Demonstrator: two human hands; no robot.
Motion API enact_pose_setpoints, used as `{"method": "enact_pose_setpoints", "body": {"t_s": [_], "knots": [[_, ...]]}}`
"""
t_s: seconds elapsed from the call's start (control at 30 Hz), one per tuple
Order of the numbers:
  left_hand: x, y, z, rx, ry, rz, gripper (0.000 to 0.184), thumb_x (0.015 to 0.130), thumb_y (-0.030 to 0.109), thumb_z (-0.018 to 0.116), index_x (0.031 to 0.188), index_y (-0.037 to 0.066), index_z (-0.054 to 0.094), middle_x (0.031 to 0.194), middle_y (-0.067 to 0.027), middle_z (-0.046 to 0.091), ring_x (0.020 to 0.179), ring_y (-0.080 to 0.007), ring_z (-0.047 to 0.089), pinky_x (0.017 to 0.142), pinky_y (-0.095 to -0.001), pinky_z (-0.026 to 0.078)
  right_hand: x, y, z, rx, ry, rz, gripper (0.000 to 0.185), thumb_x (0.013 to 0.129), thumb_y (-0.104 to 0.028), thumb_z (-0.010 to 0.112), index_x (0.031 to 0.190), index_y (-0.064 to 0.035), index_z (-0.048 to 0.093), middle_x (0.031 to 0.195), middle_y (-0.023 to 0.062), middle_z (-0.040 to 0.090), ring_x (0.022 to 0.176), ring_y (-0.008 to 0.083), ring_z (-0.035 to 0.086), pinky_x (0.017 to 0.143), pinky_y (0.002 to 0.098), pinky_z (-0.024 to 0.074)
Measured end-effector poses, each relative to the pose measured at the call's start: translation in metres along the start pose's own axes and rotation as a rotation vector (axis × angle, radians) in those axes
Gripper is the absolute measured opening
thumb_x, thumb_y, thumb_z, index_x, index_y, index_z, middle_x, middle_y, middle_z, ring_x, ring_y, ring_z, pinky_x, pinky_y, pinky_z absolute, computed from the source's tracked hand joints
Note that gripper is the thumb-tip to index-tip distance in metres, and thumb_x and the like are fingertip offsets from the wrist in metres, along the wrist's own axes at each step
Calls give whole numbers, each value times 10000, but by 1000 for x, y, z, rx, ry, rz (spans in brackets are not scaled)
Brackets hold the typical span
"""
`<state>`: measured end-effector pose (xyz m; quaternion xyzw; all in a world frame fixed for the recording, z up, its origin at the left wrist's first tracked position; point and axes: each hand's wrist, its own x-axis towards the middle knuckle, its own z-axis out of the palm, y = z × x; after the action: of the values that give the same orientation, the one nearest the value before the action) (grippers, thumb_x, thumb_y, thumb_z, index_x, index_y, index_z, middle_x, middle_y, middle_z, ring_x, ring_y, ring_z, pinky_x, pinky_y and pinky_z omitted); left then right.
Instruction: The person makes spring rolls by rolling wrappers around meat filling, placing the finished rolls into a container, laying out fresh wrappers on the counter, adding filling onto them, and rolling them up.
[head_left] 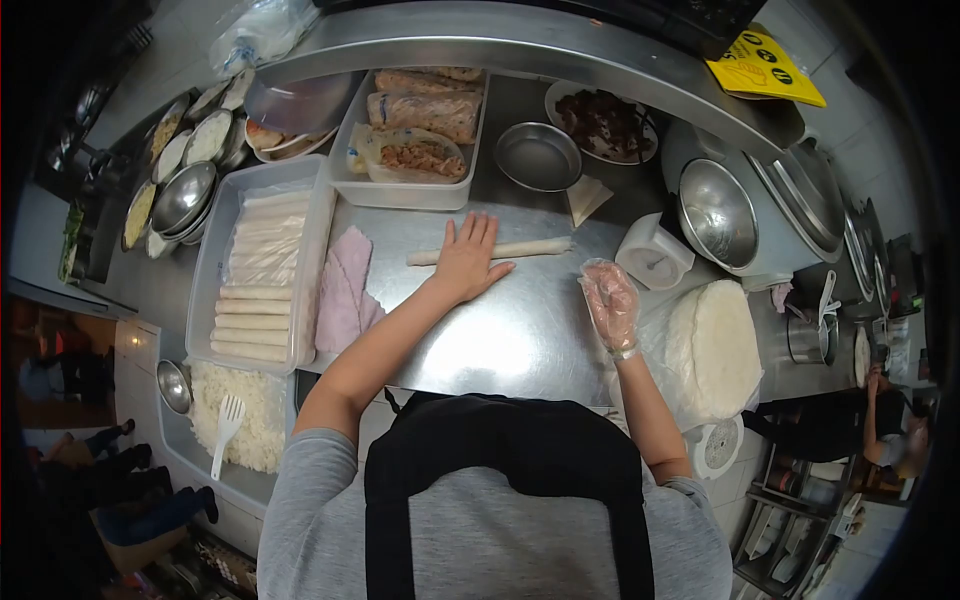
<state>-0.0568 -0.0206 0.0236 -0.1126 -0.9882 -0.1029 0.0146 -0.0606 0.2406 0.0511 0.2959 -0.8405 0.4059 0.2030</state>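
A long thin white wrapped roll lies crosswise on the steel worktop. My bare left hand lies flat across its left part, fingers stretched out. To the right of the roll, my right hand wears a clear plastic glove. Its fingers are curled in, with nothing visible in them. Just beyond it stands a small white kitchen scale. On its right is a stack of round white wrappers in plastic. A pink cloth lies left of my left forearm.
Finished rolls fill a plastic tub at left. Another tub at the back holds bagged filling. Near it are a metal bowl and a dish of dark food. A white fork rests on shredded white food. Other people stand farther off.
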Motion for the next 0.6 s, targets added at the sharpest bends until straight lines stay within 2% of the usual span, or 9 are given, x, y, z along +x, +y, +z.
{"method": "enact_pose_setpoints", "body": {"t_s": [0.1,0.17,0.2,0.3,0.37,0.4,0.47,0.57,0.6], "knots": [[28,23,3,-59,106,38,746,885,514,504,1381,-21,346,1424,-208,375,1348,-353,312,1086,-534,230,-1,-2,3,9,15,13,133,789,-33,659,922,-38,664,929,131,636,850,298,628,747,349,499],[47,39,-5,-174,-90,46,594,869,450,575,1229,-13,481,1333,-182,461,1274,-332,386,1002,-507,318,1,-2,8,76,4,61,149,789,-34,660,938,-32,662,949,135,636,857,300,627,753,347,497],[54,39,1,-173,-88,50,594,869,450,575,1229,-13,481,1333,-182,461,1274,-332,386,1002,-507,318,2,-4,10,73,8,62,149,789,-34,660,938,-32,662,949,135,636,857,300,627,753,347,497],[66,38,14,-103,52,129,436,851,368,635,1076,9,530,1163,-154,561,1095,-311,516,850,-442,414,6,-7,7,33,10,60,155,788,-27,655,943,-24,660,960,134,635,865,296,627,763,340,495],[61,31,-13,-603,-51,38,338,850,299,644,1024,34,528,901,-110,610,852,-254,597,722,-351,452,10,-11,0,94,81,97,168,787,-8,643,954,-17,655,961,136,633,881,291,628,783,336,493],[56,30,-29,-601,-50,39,338,850,299,644,1024,34,528,901,-110,610,852,-254,597,722,-351,452,13,-16,-3,95,83,96,168,787,-8,643,954,-17,655,961,136,633,881,291,628,783,336,493],[37,32,-65,-1020,152,270,287,834,244,666,978,46,517,710,-50,570,650,-178,575,604,-309,437,23,-32,-11,185,150,135,202,769,13,640,968,-18,653,955,131,637,889,290,629,807,340,492],[6,43,-124,-972,167,252,247,808,188,696,928,52,528,663,-12,533,626,-107,536,578,-270,415,43,-69,-22,77,105,-51,269,746,35,635,1006,-34,647,1005,126,632,929,301,621,825,358,491],[1,44,-126,-1011,235,262,226,762,128,722,871,30,551,747,-53,604,667,-164,613,613,-290,470,48,-82,-24,81,98,-64,269,746,35,635,1006,-34,647,1005,126,632,929,301,621,825,358,491]]}}
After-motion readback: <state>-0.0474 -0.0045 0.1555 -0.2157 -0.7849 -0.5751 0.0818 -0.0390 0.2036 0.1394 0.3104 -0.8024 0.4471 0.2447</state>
